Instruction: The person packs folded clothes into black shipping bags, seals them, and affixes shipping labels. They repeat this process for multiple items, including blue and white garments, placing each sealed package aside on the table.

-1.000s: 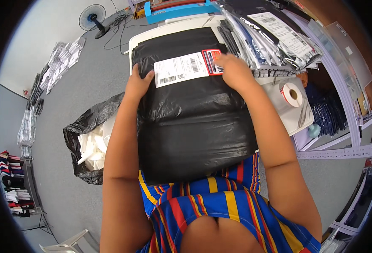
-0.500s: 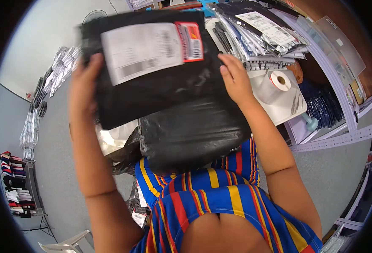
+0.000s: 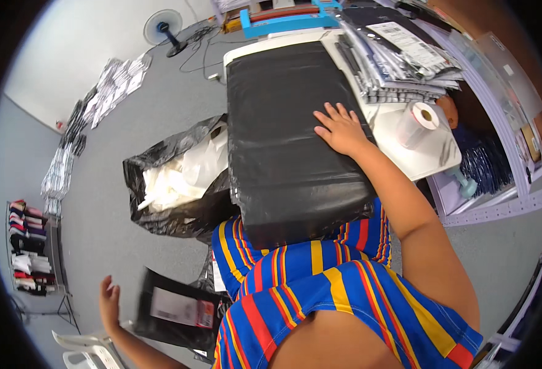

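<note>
A long black plastic mailing bag (image 3: 292,117) lies over the table and hangs toward my lap. My right hand (image 3: 343,130) rests flat on its right part, fingers spread. Low on the left, my left hand (image 3: 111,305) is open with its fingers apart. Just right of that hand is a black parcel (image 3: 181,312) with a white and red label, slightly blurred. It looks apart from the fingers; whether it hangs in the air or lies on something, I cannot tell.
A black bin bag (image 3: 138,184) of white scraps stands left of the table. On the table's right are a label roll (image 3: 417,126) and a stack of parcels (image 3: 400,58). A fan (image 3: 165,31) with cables stands behind; a white chair (image 3: 86,350) is at lower left.
My left hand has carried the labelled parcel from above the table down to the lower left and let go of it. My right hand has come down flat on the black mailing bag.
</note>
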`<state>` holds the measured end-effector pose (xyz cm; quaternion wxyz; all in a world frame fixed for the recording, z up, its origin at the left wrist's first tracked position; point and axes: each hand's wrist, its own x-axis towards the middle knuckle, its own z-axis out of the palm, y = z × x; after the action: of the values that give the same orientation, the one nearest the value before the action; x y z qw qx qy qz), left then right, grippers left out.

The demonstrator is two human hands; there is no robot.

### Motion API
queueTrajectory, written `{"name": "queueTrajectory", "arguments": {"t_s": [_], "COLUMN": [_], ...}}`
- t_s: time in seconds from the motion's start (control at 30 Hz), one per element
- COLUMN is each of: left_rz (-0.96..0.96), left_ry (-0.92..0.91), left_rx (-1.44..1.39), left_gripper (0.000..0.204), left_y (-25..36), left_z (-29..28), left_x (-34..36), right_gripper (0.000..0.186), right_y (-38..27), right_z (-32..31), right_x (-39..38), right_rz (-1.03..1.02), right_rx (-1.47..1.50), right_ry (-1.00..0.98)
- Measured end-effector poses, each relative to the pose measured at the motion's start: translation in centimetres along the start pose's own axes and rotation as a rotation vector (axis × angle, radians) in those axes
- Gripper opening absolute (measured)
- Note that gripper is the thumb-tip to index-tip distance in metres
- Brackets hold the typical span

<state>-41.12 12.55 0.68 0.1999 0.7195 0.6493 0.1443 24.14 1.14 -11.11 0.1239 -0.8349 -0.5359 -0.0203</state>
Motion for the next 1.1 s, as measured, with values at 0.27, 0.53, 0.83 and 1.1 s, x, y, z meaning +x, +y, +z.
{"name": "queueTrajectory", "arguments": {"t_s": [0.27,0.53,0.83,1.1], "left_rz": [1.007,1.111,1.081,1.069], "left_ry": [-0.225,-0.135,-0.114,-0.122], "left_rx": [-0.191,0.19,0.232,0.256], "left_gripper": [0.033,0.045,0.045,0.044], "left_y": [28.8,34.6,35.0,36.0], "left_z": [22.5,30.5,31.2,31.5], "left_x": [4.0,5.9,8.2,9.8], "right_gripper": [0.046,0.068,0.028,0.054], "right_y": [-2.0,7.1,11.1,20.8], "right_z": [-11.3,-18.8,-20.9,-8.1], "right_x": [3.5,4.5,-8.5,-18.9], "right_rz": [-0.214,0.38,0.46,0.799], "right_rx": [-0.033,-0.273,0.323,0.676], "right_ry": [0.528,0.041,1.089,0.693]}}
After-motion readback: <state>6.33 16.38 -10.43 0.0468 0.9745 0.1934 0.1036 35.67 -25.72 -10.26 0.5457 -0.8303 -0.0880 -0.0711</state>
